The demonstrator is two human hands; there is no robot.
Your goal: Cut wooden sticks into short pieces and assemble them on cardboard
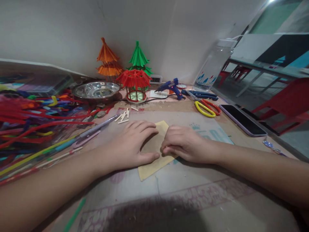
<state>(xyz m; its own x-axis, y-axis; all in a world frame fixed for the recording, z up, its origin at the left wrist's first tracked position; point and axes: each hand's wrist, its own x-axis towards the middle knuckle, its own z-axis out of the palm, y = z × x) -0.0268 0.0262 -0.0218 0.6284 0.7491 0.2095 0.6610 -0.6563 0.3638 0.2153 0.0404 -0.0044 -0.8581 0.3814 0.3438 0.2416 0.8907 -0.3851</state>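
Forearms: two, one from the lower left, one from the right edge
Coloured strips: a tangled pile too blurred to count, left of frame
Green strip: one, lower left
Metal dish: one, upper left of centre
Orange tower: one, behind the dish
White sticks: a handful, overlapping, count uncertain, left of centre
Left hand: one, fingers and thumb spread wide over the sheet, gripping nothing
Red-roofed model: one, upper centre
Green tower: one, behind it
Yellow sheet: one, centre of frame, under both hands
Glue gun: one, blue, upper centre
Right hand: one, fingers curled on the sheet's right part; cannot tell whether they pinch anything
Scissors: one pair, upper right
Bottle: one, clear, behind them
Phone: one, right, screen dark
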